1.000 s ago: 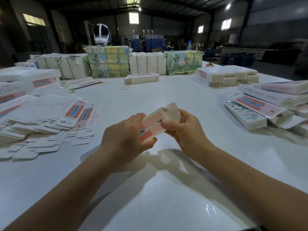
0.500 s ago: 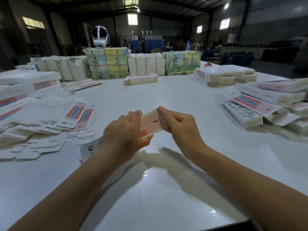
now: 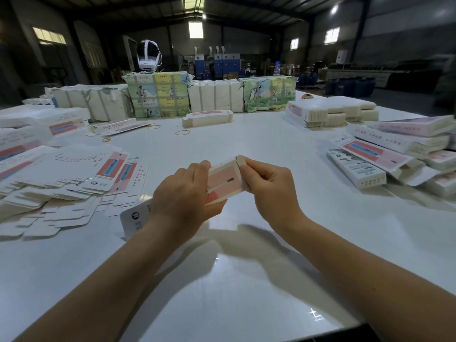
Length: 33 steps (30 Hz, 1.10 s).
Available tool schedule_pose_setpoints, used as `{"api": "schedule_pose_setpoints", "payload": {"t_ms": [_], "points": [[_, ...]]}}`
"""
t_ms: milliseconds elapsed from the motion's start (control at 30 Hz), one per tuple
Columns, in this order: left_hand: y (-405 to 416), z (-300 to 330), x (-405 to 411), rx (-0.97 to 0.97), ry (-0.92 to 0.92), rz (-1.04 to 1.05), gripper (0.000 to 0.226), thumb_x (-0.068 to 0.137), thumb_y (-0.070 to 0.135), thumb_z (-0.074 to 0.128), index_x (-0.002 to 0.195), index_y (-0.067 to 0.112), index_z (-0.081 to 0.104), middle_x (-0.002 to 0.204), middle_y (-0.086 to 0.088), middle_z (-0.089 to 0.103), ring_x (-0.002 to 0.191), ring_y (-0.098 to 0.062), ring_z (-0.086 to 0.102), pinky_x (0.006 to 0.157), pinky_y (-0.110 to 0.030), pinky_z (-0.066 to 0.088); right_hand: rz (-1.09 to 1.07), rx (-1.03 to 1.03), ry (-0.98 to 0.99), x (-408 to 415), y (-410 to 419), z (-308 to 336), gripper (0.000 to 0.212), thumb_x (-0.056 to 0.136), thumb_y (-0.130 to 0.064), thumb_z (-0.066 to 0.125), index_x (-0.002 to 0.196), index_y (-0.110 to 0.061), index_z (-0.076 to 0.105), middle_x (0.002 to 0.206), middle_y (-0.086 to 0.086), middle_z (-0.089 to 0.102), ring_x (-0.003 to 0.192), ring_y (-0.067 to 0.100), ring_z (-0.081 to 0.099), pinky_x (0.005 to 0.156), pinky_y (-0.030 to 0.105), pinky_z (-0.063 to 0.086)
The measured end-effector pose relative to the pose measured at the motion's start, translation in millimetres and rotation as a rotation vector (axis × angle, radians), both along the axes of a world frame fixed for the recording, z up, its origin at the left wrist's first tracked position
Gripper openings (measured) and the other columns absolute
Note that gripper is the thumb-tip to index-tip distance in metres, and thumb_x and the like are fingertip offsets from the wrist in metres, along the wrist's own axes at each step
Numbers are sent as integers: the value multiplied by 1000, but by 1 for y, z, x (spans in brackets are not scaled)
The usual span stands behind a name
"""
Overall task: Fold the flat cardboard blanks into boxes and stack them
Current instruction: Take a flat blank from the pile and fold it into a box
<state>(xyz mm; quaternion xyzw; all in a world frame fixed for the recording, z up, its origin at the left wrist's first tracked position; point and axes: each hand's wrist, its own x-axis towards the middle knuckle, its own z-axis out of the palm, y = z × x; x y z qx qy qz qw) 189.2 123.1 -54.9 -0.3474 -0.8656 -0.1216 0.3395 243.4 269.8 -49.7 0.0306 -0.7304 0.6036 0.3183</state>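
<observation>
Both hands grip box [image 3: 225, 180] mid-air: left hand [image 3: 183, 198] body, right hand [image 3: 269, 183] far end flap.

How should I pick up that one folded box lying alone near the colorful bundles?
Grip the lone folded box across its long sides near the middle, coming from above. It lies flat on the white table, long and narrow, with bare table in front, so fingers can likely straddle its width.
</observation>
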Motion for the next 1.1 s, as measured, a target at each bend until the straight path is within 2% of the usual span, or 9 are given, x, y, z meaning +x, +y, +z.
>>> {"api": "schedule_pose_setpoints", "payload": {"t_ms": [33,100,167,233,333,467,833,967,1100], "points": [[0,0,0,-13,18,10,66,58,29,88,108,-5,61,80,-18,65,58,-33,60,45,-36,50,-5,-12,-20,0,1,0,36,95,-16,53,78,-37,75,89,11,71,90,36,62,81,53,52],[-1,0,-1,-44,43,30,67,56,30,89,106,-6,62,78,-18,65,57,-34,60,46,-36,50,-22,0,-62,-2,4,0,29,94,-17,56,85,-37,75,91,-7,72,89,16,65,83,28,54],[-1,-1,-2,-80,50,42,68,54,30,89,105,-7,62,78,-18,65,57,-35,59,47,-36,49,-79,55,-104,-3,7,1,19,93,-19,58,96,-24,76,89,-5,62,84,7,59,72,9,44],[-1,-1,-3,-120,45,54,68,54,29,89,104,-7,62,78,-18,65,57,-35,59,47,-36,49,-132,185,-128,-4,9,0,20,93,-16,56,93,-15,76,82,4,56,75,12,55,61,10,40],[-1,-2,-4,-183,59,91,64,54,29,88,102,-6,64,75,-16,63,55,-33,58,47,-33,46,-209,457,-157,-2,9,-2,25,92,-10,50,81,-5,73,75,11,54,71,22,52,64,29,39],[-1,-3,-3,-177,35,99,62,55,28,87,101,-7,64,74,-16,63,55,-32,58,46,-33,45,-256,657,-166,-1,7,-2,26,91,-11,45,77,-6,66,68,1,46,62,16,44,55,20,29],[3,-2,4,-196,83,146,61,50,29,89,93,-6,65,68,-14,61,48,-29,54,42,-29,43,-354,865,-44,4,6,2,21,91,-11,53,82,-5,70,72,9,55,60,27,50,57,26,29],[5,-4,4,-208,102,132,59,46,29,89,88,-4,64,64,-13,58,43,-28,51,41,-26,41,-342,882,-38,3,7,-2,22,90,-10,52,75,-3,66,70,7,51,58,30,50,56,27,27],[2,-6,-6,-201,73,121,62,53,36,87,95,-2,63,70,-12,60,50,-29,54,44,-27,35,-266,761,-79,-3,6,-6,16,90,-12,54,91,-10,70,78,2,54,67,21,50,60,28,33]]}}
